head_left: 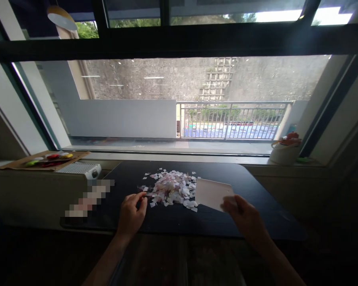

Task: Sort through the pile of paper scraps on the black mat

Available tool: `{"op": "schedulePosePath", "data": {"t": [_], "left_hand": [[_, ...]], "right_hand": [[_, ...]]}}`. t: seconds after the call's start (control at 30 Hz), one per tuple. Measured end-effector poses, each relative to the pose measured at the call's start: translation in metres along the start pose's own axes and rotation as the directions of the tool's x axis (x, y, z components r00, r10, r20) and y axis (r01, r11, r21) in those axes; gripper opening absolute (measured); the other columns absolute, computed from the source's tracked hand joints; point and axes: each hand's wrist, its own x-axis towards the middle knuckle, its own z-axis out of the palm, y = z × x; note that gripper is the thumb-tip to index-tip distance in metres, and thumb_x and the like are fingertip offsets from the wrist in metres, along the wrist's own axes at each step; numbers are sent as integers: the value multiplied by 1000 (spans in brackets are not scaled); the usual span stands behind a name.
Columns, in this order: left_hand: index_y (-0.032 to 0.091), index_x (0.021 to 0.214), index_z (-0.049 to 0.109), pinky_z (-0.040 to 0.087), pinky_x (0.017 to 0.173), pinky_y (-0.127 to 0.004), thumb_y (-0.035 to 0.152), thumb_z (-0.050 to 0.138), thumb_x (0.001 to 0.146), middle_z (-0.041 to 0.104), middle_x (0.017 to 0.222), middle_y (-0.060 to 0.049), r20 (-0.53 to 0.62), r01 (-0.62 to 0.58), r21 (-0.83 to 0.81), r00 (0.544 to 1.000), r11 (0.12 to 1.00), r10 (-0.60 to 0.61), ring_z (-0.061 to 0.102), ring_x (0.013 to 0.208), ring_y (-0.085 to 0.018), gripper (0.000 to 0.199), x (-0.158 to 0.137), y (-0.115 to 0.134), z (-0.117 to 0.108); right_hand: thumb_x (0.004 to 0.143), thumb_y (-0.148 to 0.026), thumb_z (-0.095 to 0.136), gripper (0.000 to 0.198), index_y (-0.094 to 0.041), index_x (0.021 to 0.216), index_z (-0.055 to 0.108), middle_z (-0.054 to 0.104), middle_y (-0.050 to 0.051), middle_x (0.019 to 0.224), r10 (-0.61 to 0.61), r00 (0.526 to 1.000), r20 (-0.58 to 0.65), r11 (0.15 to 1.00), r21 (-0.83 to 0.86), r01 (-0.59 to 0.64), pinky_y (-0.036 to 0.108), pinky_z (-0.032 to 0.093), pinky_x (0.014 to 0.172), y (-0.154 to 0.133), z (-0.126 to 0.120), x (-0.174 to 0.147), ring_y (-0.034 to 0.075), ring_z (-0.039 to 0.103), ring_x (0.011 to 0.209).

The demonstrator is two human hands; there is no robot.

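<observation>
Paper heap (174,186): many small, pale, squarish scraps are lying in a loose mound on the middle of the desk (173,222), spreading a little wider left to right than near to far; single scraps are straying at its far-left, far-right and near-right fringes.
Left hand (133,208): it is hovering or resting at the heap's left edge, the thumb and index finger curling toward each other with little gap between the tips; whether these fingers are gripping a scrap, I cannot tell.
Right hand (243,212): its fingers are closing firmly on the near-right corner of the card.
Card (211,192): this flat, pale, roughly rectangular piece is reaching leftward from the right hand, its long axis running left to right and slanting slightly nearer at the right; its left edge is meeting the heap's right side, though actual contact is hard to confirm.
Heap between hands: it is lying right and slightly far of the left fingers, and left and slightly far of the right ones; the left fingers are sitting nearer, while the card is bridging the wider gap on the right.
Window sill (197,157): it is running along the desk's far side, with a white bucket (283,154) standing at its right end.
</observation>
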Motion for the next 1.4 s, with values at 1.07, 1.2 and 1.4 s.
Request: {"op": "schedulePosePath", "data": {"t": [1.07, 1.2, 1.4], "left_hand": [[17, 87, 70, 50, 79, -38, 38, 45, 78, 69, 78, -8, 0, -11, 15, 1000, 1000, 11, 61, 82, -24, 34, 0, 1, -1], [16, 88, 70, 50, 80, -39, 38, 45, 78, 69, 77, -7, 9, -4, 25, 1000, 1000, 4, 60, 82, -24, 34, 0, 0, -1], [16, 87, 69, 49, 80, -39, 36, 45, 78, 69, 79, -8, -11, -22, 9, 1000, 1000, 22, 60, 83, -24, 32, -1, -1, 0]], "right_hand": [[78, -41, 56, 23, -19, 80, 65, 67, 2, 69, -24, 1000, -10, 990, -136, 22, 26, 47, 59, -20, -11, -33, 18, 61, 64], [80, -40, 55, 24, -19, 82, 65, 68, 3, 72, -32, 998, 59, 999, -32, 34, 26, 47, 60, -22, -3, -32, 18, 61, 65], [78, -35, 56, 18, -20, 68, 58, 54, -4, 58, -17, 996, 91, 985, -167, 32, 23, 39, 51, -25, -15, -35, 13, 49, 54]]}}
